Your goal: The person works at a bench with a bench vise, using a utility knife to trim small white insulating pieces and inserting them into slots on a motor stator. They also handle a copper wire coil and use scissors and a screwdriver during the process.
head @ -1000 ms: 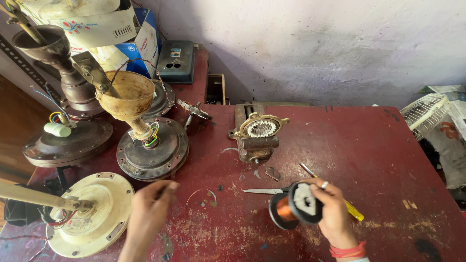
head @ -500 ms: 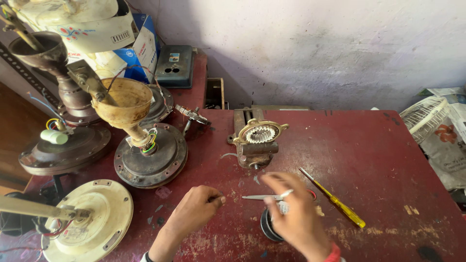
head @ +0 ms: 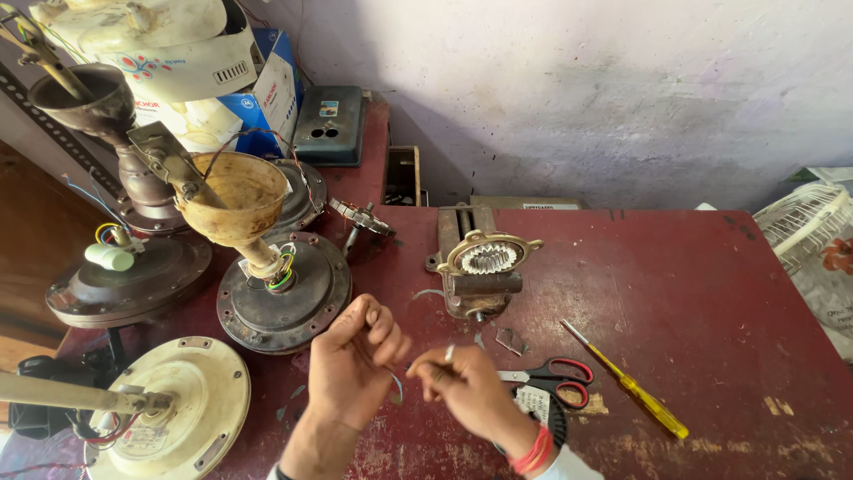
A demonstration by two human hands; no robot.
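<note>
Wire (head: 397, 384) is thin; my left hand (head: 355, 364) and right hand (head: 466, 391) pinch it. I think hard pulling could snap it, or it could catch the scissors (head: 555, 373).

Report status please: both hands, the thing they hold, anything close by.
Left hand and right hand pinch a thin wire between them. Scissors beside right hand.

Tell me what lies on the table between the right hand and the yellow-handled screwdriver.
In the head view, red-handled scissors lie between the right hand and the yellow-handled screwdriver.
</note>
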